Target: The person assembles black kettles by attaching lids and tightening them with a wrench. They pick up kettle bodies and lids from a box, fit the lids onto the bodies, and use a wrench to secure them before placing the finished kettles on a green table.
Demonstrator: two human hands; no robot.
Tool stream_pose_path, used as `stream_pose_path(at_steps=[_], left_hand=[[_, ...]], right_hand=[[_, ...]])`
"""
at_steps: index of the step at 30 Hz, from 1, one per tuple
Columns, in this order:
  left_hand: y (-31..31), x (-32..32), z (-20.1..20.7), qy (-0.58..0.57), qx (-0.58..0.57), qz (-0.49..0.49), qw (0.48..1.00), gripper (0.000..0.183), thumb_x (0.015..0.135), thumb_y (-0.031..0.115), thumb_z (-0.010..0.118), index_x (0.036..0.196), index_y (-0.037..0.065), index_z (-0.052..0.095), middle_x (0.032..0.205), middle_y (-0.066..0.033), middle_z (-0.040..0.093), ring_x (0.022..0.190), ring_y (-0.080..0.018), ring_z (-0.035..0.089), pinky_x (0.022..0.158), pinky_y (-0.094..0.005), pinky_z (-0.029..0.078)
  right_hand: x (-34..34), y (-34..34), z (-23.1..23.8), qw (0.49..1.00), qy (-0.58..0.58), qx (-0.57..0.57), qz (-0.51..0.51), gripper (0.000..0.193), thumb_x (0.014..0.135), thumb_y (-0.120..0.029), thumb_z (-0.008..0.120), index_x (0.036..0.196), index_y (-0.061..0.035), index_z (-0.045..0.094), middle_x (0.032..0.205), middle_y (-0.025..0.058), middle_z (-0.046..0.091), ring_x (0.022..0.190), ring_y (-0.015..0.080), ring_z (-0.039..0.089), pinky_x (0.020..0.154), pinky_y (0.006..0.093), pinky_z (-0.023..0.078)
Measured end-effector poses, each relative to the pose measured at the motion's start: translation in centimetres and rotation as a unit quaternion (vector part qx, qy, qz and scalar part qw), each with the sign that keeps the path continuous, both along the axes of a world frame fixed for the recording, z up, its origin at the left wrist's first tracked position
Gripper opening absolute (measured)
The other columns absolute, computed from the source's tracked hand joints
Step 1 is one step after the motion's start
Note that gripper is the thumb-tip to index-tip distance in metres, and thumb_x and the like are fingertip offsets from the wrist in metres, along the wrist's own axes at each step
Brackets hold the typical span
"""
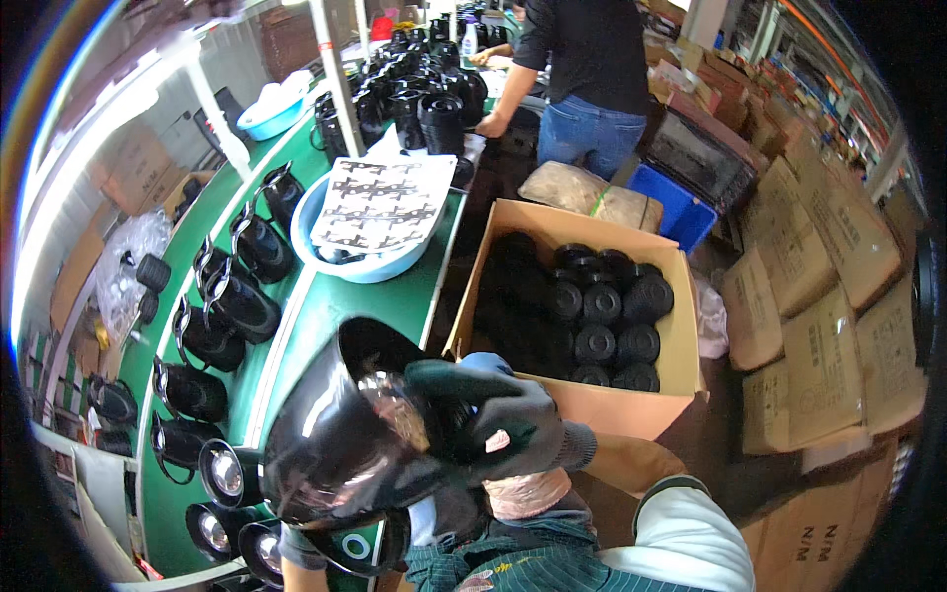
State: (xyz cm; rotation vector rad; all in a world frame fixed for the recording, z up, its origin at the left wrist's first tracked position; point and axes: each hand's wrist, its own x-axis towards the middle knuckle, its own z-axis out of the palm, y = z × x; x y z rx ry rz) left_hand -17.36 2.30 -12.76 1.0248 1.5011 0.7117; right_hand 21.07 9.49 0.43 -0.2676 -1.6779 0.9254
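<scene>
A large glossy black jug [335, 444] is tilted close in front of me, its wide mouth toward the upper right. My right hand [508, 419], in a dark grey glove with a small hole, is closed at the jug's right side near the rim. Something shiny and reflective [395, 405] shows beside those fingers; its kind is unclear. My left hand is hidden behind the jug's lower part; only its wrist and grey cuff [301, 548] show. Beneath the jug is a dark round part [357, 545] with a pale ring.
Black jugs [237, 301] line the green bench [316, 306] on my left. A light-blue basin [380, 268] holds a printed sheet [385, 202]. To the right, a cardboard box [621, 400] holds round black parts. A co-worker [592, 69] stands beyond; stacked cartons [809, 316] are at far right.
</scene>
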Motion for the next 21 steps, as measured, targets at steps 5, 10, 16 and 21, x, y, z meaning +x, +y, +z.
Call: stream_pose_path(at_steps=[5, 10, 16, 21], left_hand=[[0.3, 6.3, -2.5, -0.002, -0.015, -0.034, 0.999, 0.039, 0.106, 0.027, 0.050, 0.130, -0.001, 0.063, 0.118, -0.0112, 0.070, 0.105, -0.0213, 0.066, 0.097, -0.0340, 0.052], [-1.8, 9.3, -3.4, 0.039, -0.053, -0.046, 0.997, 0.039, 0.105, 0.028, 0.051, 0.129, 0.000, 0.064, 0.118, -0.0112, 0.070, 0.105, -0.0216, 0.066, 0.097, -0.0344, 0.053], [0.2, 11.4, -4.8, 0.076, -0.069, -0.059, 0.993, 0.039, 0.105, 0.028, 0.052, 0.128, 0.000, 0.064, 0.117, -0.0113, 0.071, 0.104, -0.0221, 0.066, 0.096, -0.0348, 0.053], [5.3, 12.9, -5.2, 0.097, -0.026, -0.044, 0.994, 0.039, 0.104, 0.029, 0.052, 0.127, 0.000, 0.065, 0.117, -0.0114, 0.071, 0.104, -0.0225, 0.067, 0.095, -0.0351, 0.053]], right_hand=[[0.4, -4.8, -6.8, 0.975, 0.173, -0.111, 0.087, 0.051, 0.079, -0.017, 0.085, 0.125, -0.0013, 0.068, 0.148, 0.0259, 0.050, 0.132, 0.0420, 0.056, 0.107, 0.0527, 0.050], [2.7, -6.8, -6.2, 0.988, -0.084, 0.129, -0.002, 0.036, 0.088, -0.036, 0.075, 0.119, -0.0184, 0.068, 0.154, 0.0209, 0.045, 0.143, 0.0435, 0.042, 0.115, 0.0685, 0.031], [5.4, -1.1, -6.1, 0.975, -0.181, -0.097, -0.080, 0.052, 0.091, -0.029, 0.072, 0.139, -0.0127, 0.058, 0.146, 0.0202, 0.051, 0.136, 0.0364, 0.051, 0.114, 0.0580, 0.035], [15.9, 10.3, -23.4, 0.856, -0.269, -0.318, -0.307, 0.062, 0.097, -0.047, 0.061, 0.142, -0.0052, 0.054, 0.145, 0.0213, 0.054, 0.134, 0.0352, 0.053, 0.112, 0.0417, 0.042]])
